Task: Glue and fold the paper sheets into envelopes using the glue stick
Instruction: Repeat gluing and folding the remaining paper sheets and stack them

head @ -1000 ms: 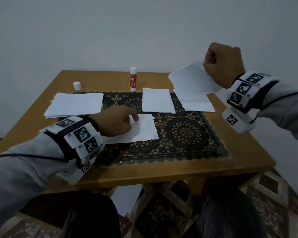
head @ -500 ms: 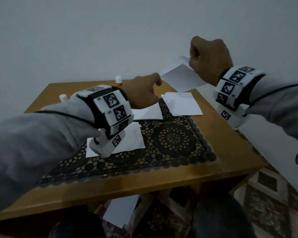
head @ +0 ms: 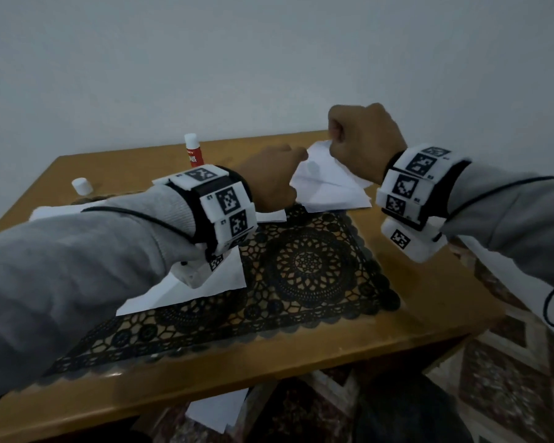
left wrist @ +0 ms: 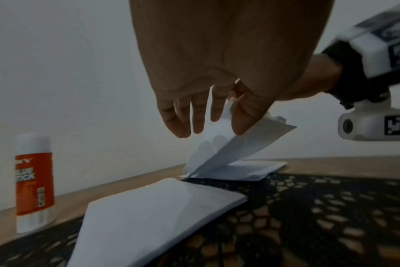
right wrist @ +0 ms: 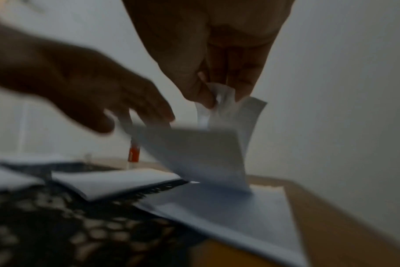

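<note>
My right hand (head: pixel 336 139) pinches the crumpled top corner of a white sheet (head: pixel 327 183) between thumb and fingers (right wrist: pixel 194 90). The sheet (right wrist: pixel 206 153) hangs with its lower edge on a pile of sheets (right wrist: pixel 251 207) at the table's far right. My left hand (head: pixel 288 167) reaches the sheet's left edge with straight fingers (left wrist: pixel 183 124); the edge runs between them and the thumb. The glue stick (head: pixel 192 151) stands uncapped at the back, left of both hands; it also shows in the left wrist view (left wrist: pixel 33 182).
The glue cap (head: pixel 82 186) stands at the back left. One flat sheet (head: pixel 211 282) lies on the black lace mat (head: pixel 311 266) under my left wrist. A folded sheet (left wrist: pixel 149 216) lies mid-mat, a paper stack (head: pixel 55 212) far left, and paper (head: pixel 218 410) on the floor.
My left hand has left the front sheet and moved up and right to the held sheet. My right hand has lowered that sheet onto the right pile.
</note>
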Tool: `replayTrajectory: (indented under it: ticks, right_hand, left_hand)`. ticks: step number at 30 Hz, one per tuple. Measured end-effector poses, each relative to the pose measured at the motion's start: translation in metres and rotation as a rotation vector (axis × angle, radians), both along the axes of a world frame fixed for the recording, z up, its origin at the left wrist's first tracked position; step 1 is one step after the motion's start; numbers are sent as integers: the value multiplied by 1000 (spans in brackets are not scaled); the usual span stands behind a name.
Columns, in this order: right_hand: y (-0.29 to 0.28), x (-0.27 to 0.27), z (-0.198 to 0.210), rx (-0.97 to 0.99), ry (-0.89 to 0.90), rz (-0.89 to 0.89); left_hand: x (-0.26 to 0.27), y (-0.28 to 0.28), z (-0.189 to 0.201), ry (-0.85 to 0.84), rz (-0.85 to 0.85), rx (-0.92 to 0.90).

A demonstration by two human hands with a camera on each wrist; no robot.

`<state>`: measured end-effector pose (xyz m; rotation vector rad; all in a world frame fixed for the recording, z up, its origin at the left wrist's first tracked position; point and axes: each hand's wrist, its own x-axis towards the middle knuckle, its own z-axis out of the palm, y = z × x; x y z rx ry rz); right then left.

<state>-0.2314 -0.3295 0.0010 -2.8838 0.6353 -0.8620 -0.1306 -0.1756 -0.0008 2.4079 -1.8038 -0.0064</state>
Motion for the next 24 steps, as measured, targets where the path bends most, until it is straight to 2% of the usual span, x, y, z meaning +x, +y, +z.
replayTrajectory:
  ticks: [3, 8, 11, 20, 24]
  right_hand:
    - [-5, 0, -6, 120, -28, -4]
    - [-13, 1, -11, 151, -80, -30]
    - [-22, 3, -5, 151, -153, -48]
    - [-32, -1, -4, 124, -120, -47]
    - [-35, -10, 10, 103, -210, -89]
  left_hand:
    - [-3, -8, -10, -10, -11, 164]
    - [-13, -18, -16, 8, -81, 372]
    - [-17, -25, -18, -29, -101, 394]
    - [-28, -42, -30, -109, -73, 484]
    - [-31, -42, -28, -141, -79, 506]
